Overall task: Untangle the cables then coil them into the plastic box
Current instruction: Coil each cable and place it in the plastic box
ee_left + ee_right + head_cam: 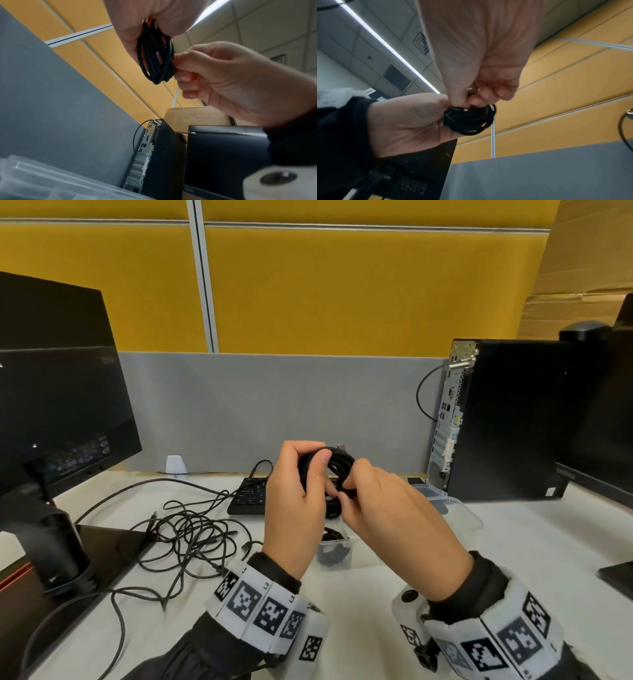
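A small coil of black cable (337, 470) is held above the desk (394, 570) between both hands. The left hand (296, 501) is wrapped round one side of the coil; the right hand (383, 508) pinches the other side with thumb and fingertips, where a metal plug end appears to be tucked. Directly below lies the clear plastic box (337, 556), already holding a dark coil. A tangle of thin cables (191, 539) is spread to the left. To finish well, the loose end should probably be secured, the loops kept tight, then lowered flat into the box.
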Tool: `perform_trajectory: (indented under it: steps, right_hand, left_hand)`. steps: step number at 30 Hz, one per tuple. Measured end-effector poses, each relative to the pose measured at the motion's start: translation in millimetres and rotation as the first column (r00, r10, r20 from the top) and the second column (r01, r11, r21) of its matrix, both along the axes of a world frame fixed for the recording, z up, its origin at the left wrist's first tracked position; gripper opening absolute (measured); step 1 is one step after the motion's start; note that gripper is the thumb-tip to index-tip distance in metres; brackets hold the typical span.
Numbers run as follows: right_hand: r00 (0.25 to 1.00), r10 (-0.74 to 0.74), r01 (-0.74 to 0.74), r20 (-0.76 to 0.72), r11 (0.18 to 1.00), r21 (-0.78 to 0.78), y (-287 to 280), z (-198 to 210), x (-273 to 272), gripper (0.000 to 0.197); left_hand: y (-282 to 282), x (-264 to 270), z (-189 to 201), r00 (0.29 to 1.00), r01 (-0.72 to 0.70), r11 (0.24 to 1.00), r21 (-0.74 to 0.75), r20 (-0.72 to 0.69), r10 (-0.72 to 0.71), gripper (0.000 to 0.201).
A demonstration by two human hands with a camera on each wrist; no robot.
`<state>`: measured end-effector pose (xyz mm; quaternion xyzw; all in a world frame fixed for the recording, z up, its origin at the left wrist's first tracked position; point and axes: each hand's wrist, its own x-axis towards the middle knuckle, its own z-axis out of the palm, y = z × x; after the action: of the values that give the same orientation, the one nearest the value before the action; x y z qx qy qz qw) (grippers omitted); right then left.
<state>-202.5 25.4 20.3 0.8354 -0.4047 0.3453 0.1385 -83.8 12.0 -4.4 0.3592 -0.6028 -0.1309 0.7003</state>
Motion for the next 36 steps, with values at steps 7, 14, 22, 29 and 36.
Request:
perform_trajectory:
  steps: [7, 14, 22, 29, 36]
  right_hand:
    - [0.980, -0.195, 0.196, -0.031, 0.981, 0.002, 5, -9, 3, 0.043]
    - [0.991, -0.018, 0.032, 0.135, 0.994, -0.100, -4, -17, -1, 0.024]
    - [0.968, 0.201, -0.168, 0.150, 0.964, -0.208, -4, -22, 3, 0.007]
    - [0.767, 0.429, -0.488, 0.477, 0.873, 0.000, -13, -27, -10, 0.010]
    - [0.723, 0.340, -0.509, 0.601, 0.850, 0.131, -21, -24, -19, 0.009]
  left_hand:
    - [8, -7, 2, 0.997, -0.018, 1.000, -0.020, 0.080, 0.020, 0.007]
    - [2, 7, 11, 0.978, 0.201, 0.957, 0.212, -0.106, -0.182, 0.036]
    - [3, 14, 16, 0.841, 0.524, 0.776, 0.350, -0.357, -0.407, 0.035]
    - [3, 3, 13, 0.739, 0.591, 0.766, 0.255, -0.553, -0.386, 0.017]
    - [-3, -11, 10, 0.647, 0.606, 0.768, 0.207, -0.689, -0.325, 0.021]
